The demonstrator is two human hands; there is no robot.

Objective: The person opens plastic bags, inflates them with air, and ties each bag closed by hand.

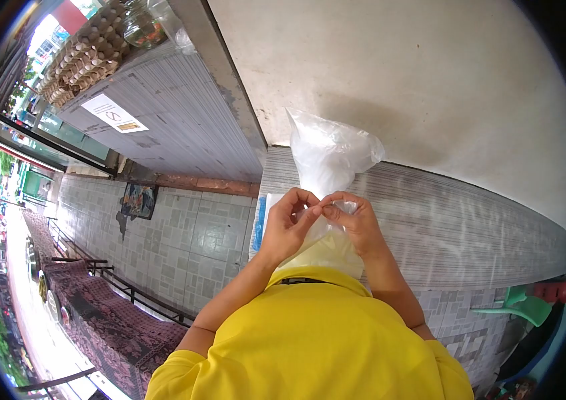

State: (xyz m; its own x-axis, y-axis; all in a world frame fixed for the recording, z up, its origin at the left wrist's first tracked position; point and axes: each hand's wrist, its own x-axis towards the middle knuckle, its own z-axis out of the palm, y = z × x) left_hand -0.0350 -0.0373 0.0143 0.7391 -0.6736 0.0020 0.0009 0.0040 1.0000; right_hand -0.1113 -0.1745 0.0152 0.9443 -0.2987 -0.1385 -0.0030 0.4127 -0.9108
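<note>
My left hand (289, 225) and my right hand (356, 225) meet in front of my chest, fingertips pinched together at nearly the same spot. Between and below them hangs a thin clear plastic bag (326, 249), with the yellow of my shirt showing through. Both hands look closed on its upper edge, though the exact grip is small and partly covered by the fingers. Just beyond the fingertips, a larger translucent bag (328, 155) with white contents stands on the striped counter (456, 220), leaning near the wall. Something blue and white (260, 223) lies by my left hand.
A grey panelled stand (183, 120) on the left carries stacked egg trays (89, 57) and a glass jar (141, 27). Patterned cloth (106, 313) covers a table at lower left. A green plastic chair (523, 307) is at right. A pale wall (416, 73) rises behind the counter.
</note>
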